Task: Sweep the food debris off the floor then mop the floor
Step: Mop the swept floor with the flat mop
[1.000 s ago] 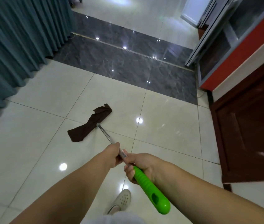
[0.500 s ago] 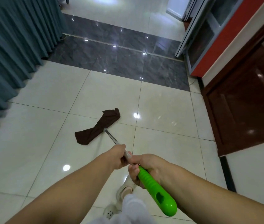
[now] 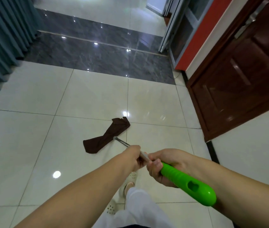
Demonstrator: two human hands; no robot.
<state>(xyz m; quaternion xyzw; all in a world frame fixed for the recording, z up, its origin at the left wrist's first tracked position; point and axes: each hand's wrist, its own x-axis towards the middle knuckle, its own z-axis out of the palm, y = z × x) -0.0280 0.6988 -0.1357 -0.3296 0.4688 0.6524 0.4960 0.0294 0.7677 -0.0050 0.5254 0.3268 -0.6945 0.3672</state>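
Mopping stage under way: gripping green-handled mop pole (image 3: pixel 186 183) with left hand (image 3: pixel 133 159) and right hand (image 3: pixel 165 167), fingers clamped; dragging brown mop cloth (image 3: pixel 105 137) rightward along cream floor tiles (image 3: pixel 89 96), nearer wooden door (image 3: pixel 239 76).

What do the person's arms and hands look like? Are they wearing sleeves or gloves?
Both forearms are bare, with no sleeves showing. The left hand and right hand wear no gloves, and no rings, watch or bracelets are visible.
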